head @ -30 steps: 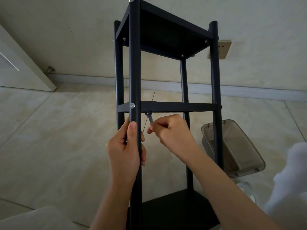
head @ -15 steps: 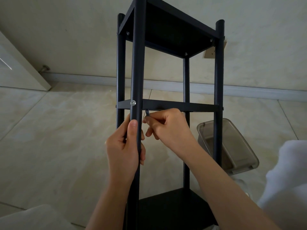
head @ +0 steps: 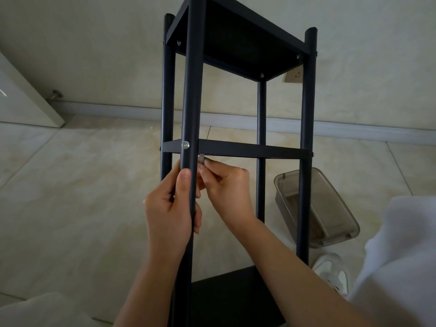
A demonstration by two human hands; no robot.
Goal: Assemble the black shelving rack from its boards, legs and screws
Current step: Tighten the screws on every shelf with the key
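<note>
Left hand [head: 168, 208] grips the front leg [head: 192, 90] mid-frame; right hand [head: 227, 190] pinches a small key [head: 202, 158] under the middle board [head: 247, 151]. Rack looks nearly built, probably just tightening left.

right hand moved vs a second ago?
Yes. The right hand has gone up and left with the small wrench, closing the gap to the middle shelf beside the front leg.

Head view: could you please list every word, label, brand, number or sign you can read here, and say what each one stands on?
None: no readable text shows anywhere.
Black shelving rack: no label or brand on its boards or legs.
Screw head: too small to tell any marking.
Wall socket: only its plug holes, no lettering.
Grey plastic box: no label visible.
</note>
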